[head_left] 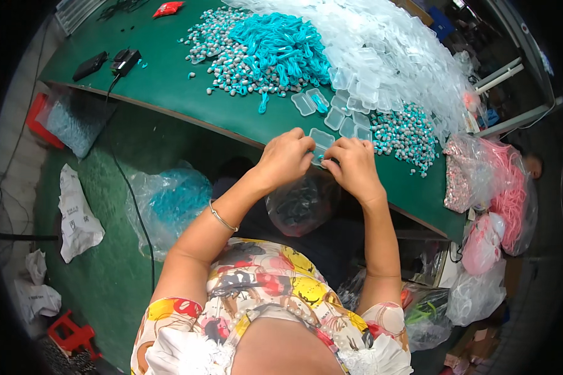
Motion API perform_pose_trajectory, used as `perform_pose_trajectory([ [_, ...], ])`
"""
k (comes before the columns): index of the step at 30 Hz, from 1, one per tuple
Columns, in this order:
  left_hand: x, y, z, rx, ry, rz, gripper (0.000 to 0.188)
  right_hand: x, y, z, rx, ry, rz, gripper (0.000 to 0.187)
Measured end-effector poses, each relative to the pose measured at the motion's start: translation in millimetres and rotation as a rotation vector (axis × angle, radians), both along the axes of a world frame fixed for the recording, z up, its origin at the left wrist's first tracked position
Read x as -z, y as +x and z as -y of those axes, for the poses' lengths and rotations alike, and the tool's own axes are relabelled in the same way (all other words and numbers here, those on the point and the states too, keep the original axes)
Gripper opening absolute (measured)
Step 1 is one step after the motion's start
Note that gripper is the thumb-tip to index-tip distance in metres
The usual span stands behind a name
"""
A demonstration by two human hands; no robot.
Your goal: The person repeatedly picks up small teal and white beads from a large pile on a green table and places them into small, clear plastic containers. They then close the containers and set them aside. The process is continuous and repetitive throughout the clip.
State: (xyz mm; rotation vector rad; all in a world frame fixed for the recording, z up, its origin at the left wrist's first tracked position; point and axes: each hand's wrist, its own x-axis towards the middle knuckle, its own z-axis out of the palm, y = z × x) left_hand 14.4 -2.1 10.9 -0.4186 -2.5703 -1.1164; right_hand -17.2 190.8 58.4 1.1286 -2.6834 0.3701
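At the front edge of the green table, a small hinged clear plastic case (322, 138) stands open between my hands. My left hand (286, 157) is closed, its fingertips gripping the case's left side. On the other side my right hand (356, 165) is closed too, thumb and fingers pinching the case's near right part. A bit of turquoise shows inside the case between the fingertips; its shape is mostly hidden. Just beyond lies another open clear case (304, 104) with a turquoise cord bundle (319, 100) in its right half. Several open cases (348, 115) lie beside it.
A heap of turquoise cords (288, 47) and small grey-and-turquoise pieces (231, 78) covers the table's far middle. Many clear cases (394, 56) are piled right, near more small pieces (406, 134). Bags with pink cords (510, 194) hang at the right edge. A black box (125, 61) sits left.
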Motion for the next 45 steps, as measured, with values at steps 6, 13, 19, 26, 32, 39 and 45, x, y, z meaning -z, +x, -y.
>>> perform_pose_trajectory([
  [6,-11,8,4,0.031,0.015,-0.004,0.029,6,-59,15,0.109,-0.179,-0.041,0.017],
  [13,-1,1,9,0.098,-0.021,-0.059,0.042,32,-100,50,0.288,-0.15,0.059,0.028],
  [19,1,3,8,0.09,-0.004,-0.055,0.036,24,-74,27,0.22,-0.583,0.175,0.017],
  [26,4,5,7,0.078,-0.013,-0.076,0.039,26,-9,-7,0.047,-0.508,0.073,0.016],
  [32,-7,4,5,0.056,0.079,-0.017,0.04,33,2,-6,0.06,-0.301,-0.105,0.019],
  [39,-1,5,7,0.063,-0.014,-0.071,0.035,7,2,-2,-0.071,-0.13,-0.212,0.017],
  [45,-3,5,6,0.07,0.032,-0.047,0.033,22,-10,-7,-0.098,-0.142,-0.134,0.014],
])
